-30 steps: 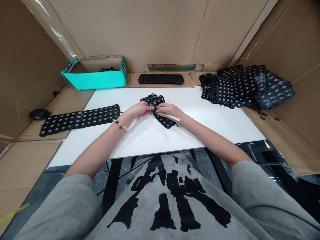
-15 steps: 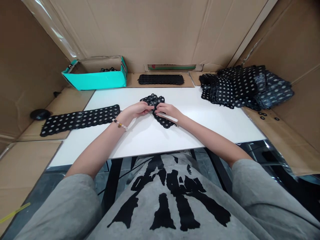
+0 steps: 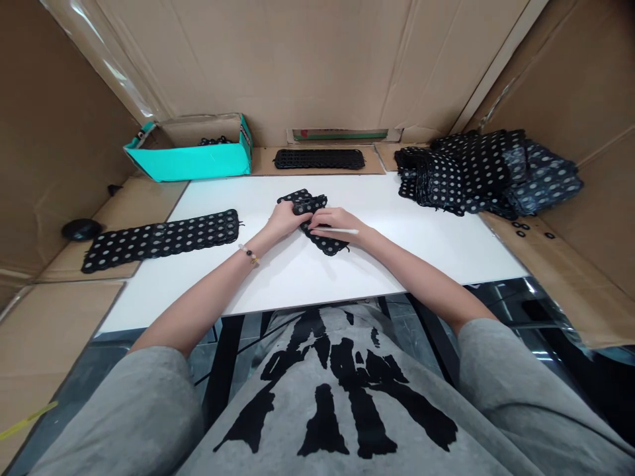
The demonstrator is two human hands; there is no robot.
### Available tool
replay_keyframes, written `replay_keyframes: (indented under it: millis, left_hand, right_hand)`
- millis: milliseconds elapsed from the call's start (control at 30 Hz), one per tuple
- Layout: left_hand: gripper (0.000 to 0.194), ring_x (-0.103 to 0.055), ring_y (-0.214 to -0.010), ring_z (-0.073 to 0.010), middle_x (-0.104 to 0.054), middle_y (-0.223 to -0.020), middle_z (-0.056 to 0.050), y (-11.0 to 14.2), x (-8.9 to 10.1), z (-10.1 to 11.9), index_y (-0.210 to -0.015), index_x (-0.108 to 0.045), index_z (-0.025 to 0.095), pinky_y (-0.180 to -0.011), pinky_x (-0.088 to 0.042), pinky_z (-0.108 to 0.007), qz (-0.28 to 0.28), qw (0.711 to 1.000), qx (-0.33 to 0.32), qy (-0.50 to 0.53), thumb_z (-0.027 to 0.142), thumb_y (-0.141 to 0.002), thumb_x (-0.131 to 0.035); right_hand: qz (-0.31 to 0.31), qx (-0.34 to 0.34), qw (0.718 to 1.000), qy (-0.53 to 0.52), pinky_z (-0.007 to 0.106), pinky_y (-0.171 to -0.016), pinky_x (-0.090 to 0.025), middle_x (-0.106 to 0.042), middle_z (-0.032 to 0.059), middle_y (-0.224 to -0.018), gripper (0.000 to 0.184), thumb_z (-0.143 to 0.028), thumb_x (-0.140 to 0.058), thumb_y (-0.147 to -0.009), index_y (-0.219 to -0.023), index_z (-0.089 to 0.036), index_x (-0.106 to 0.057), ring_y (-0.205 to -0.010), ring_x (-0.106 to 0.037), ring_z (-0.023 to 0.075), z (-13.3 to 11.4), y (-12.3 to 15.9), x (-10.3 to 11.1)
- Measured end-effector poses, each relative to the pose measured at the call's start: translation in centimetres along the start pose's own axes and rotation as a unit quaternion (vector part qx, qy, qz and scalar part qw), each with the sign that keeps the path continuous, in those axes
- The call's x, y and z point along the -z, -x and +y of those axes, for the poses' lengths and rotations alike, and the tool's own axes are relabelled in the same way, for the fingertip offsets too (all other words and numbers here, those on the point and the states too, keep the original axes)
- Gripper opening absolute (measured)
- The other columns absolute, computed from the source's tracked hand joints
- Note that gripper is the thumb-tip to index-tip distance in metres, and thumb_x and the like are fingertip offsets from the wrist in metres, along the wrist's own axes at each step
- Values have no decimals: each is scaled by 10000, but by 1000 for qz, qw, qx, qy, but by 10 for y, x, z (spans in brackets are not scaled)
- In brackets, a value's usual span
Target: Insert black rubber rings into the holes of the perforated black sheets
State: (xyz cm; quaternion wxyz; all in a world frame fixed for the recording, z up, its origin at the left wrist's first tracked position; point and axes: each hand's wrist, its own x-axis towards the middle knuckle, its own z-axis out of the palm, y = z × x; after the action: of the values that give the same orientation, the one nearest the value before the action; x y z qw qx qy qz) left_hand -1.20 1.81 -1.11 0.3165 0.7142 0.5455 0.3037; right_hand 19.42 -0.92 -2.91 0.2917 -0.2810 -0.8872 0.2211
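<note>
My left hand (image 3: 284, 219) is closed on a black strip with rows of round light spots (image 3: 329, 246), which lies bunched and folded over on the white table. My right hand (image 3: 338, 219) holds a thin white stick (image 3: 343, 231), its fingers pinched close to the strip's middle. The stick's far tip is hidden among the fingers and the strip. To the left of my left hand a second spotted black strip (image 3: 163, 239) lies flat, partly on the white tabletop (image 3: 278, 284) and partly on cardboard.
A turquoise box (image 3: 198, 162) with small black rings inside stands at the back left. Behind my hands lies another black strip (image 3: 320, 158). A pile of spotted black strips (image 3: 461, 172) and several loose rings (image 3: 520, 233) are on the right. Cardboard walls (image 3: 317, 59) surround the table.
My left hand has turned and shifted slightly, and now grips the strip's folded part from the left. The white stick has swung to nearly level in my right hand.
</note>
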Motion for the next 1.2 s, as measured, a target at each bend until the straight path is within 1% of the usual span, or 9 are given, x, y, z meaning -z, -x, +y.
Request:
replay_keyframes:
  millis: [100,200,267,467,633,767,967,1100,1200]
  left_hand:
    - [257,-477,-574,-123,-550,-578,23,-3,-2,-4,-653,-552,184,-532,-349,-219,-27,994,43,96,170,-684,-807]
    - [341,-368,-457,-80,-445,-505,55,-5,3,-3,-664,-480,199,-457,-261,-214,-80,968,131,197,179,-728,-815]
    - [371,-340,-427,-66,-415,-491,55,-5,8,-2,-653,-458,199,-432,-218,-214,-102,958,162,215,187,-760,-813]
    - [405,-345,-419,-55,-416,-497,43,-5,13,0,-620,-460,184,-422,-215,-212,-119,954,164,222,187,-754,-842]
    - [392,-381,-437,-57,-444,-521,37,-2,12,7,-626,-473,174,-432,-242,-205,-109,946,182,247,149,-750,-844]
    - [439,-361,-433,-46,-403,-522,64,1,12,12,-626,-434,183,-437,-249,-202,-97,938,198,268,109,-725,-855]
    - [480,-354,-445,-41,-411,-525,71,-2,13,6,-637,-417,188,-451,-262,-201,-112,932,205,277,96,-684,-887]
    - [523,-363,-451,-54,-409,-526,78,-7,13,-3,-673,-424,206,-475,-296,-221,-135,933,203,265,141,-630,-941]
    - [449,-416,-474,-85,-457,-537,57,-9,13,-7,-705,-489,203,-505,-333,-248,-128,944,184,241,190,-640,-933]
  right_hand:
    - [16,-7,1000,-4,337,-837,-509,-740,58,-941,185,-387,-611,-932,-901,-244,-724,-878,-678,218,1,4,9]
    - [50,-33,998,27,322,-795,-486,-730,54,-931,231,-433,-587,-963,-934,-237,-706,-834,-656,208,0,8,16]
    - [62,-30,997,39,314,-803,-482,-730,57,-962,280,-476,-555,-991,-953,-234,-692,-847,-653,204,-1,10,17]
    - [65,40,992,97,312,-829,-515,-741,92,-1026,403,-521,-434,-1052,-941,-206,-660,-915,-687,202,8,6,5]
    - [76,64,982,163,295,-818,-534,-746,101,-1052,427,-479,-367,-1084,-961,-203,-669,-944,-705,190,14,4,-1]
    - [75,78,972,209,295,-820,-532,-744,100,-1064,423,-426,-350,-1096,-959,-209,-687,-948,-696,184,13,3,-4]
    - [60,56,970,230,289,-773,-502,-715,87,-937,427,-383,-357,-1098,-908,-203,-694,-859,-656,176,15,-1,-16]
    - [38,27,972,230,275,-761,-485,-714,88,-985,368,-373,-412,-1085,-946,-199,-705,-895,-658,177,16,-3,-19]
    - [37,9,974,223,275,-764,-484,-718,91,-1074,314,-370,-450,-1070,-1002,-202,-707,-921,-667,180,17,-2,-18]
